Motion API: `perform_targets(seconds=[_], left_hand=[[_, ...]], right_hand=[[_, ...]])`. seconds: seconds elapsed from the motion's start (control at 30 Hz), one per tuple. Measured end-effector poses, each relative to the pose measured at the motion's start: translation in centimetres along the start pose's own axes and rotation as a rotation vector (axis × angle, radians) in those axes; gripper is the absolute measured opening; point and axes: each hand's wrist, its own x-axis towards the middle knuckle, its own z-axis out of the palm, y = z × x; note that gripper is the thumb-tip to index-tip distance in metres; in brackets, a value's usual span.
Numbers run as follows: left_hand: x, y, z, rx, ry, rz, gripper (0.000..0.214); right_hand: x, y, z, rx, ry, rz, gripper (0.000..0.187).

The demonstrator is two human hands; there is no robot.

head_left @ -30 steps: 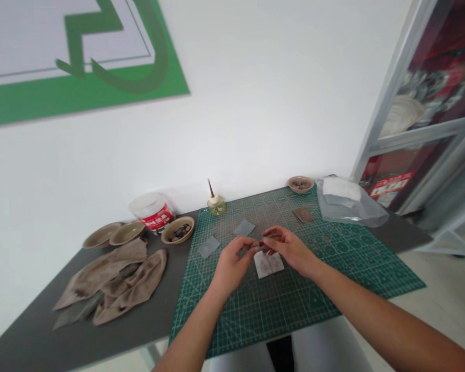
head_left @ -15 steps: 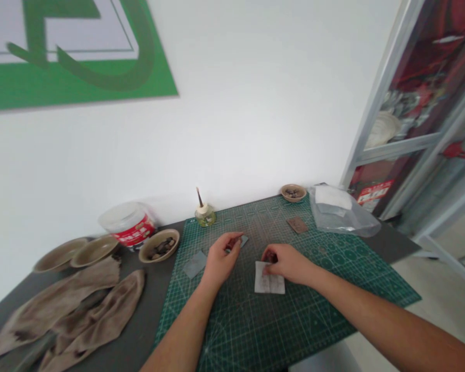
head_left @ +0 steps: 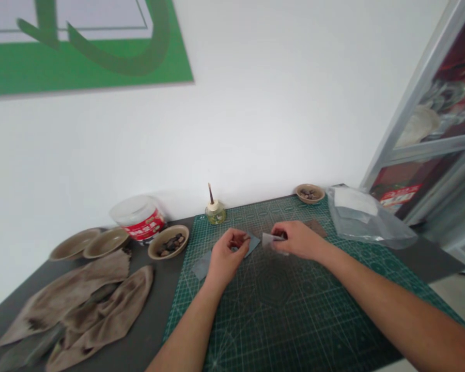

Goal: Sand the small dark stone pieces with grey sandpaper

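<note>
My right hand (head_left: 298, 240) pinches a white square sheet (head_left: 270, 241), paper or thin cloth, raised off the green cutting mat (head_left: 271, 320) and seen nearly edge-on. Just to its left, my left hand (head_left: 228, 253) has its fingertips curled together; anything between them is too small or hidden to name. Dark smudges mark the fingers. One blue-grey piece of sheet (head_left: 253, 244), like sandpaper, lies beside the left fingertips, and another grey piece (head_left: 201, 266) is partly covered by that hand. Behind the right hand a brown piece (head_left: 316, 227) rests on the mat.
Along the wall stand a small glass jar with a brush (head_left: 216, 212), a white tub (head_left: 139, 217), a bowl of dark stones (head_left: 169, 242) and a smaller bowl (head_left: 310, 194). Brown cloths (head_left: 112, 315) lie left, a clear plastic bag (head_left: 368, 217) right.
My right hand has lifted the white sheet from the mat and tilted it, moving nearer the left hand. My left hand stays curled. The head view has turned slightly right.
</note>
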Motion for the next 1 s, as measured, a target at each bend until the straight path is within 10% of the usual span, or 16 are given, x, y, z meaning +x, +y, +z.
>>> perform_targets(seconds=[0.17, 0.47, 1.0], left_hand=[[0.2, 0.1, 0.0, 0.03, -0.031, 0.007, 0.013], [0.2, 0.3, 0.4, -0.144, 0.003, -0.044, 0.013], [0.1, -0.1, 1.3, -0.181, -0.118, -0.152, 0.032]], right_hand=[[1.0, 0.8, 0.3, 0.111, 0.018, 0.029, 0.011], [2.0, 1.9, 3.5, 1.258, 0.028, 0.194, 0.03], [1.6, 1.8, 3.9, 0.971, 0.076, 0.093, 0.037]])
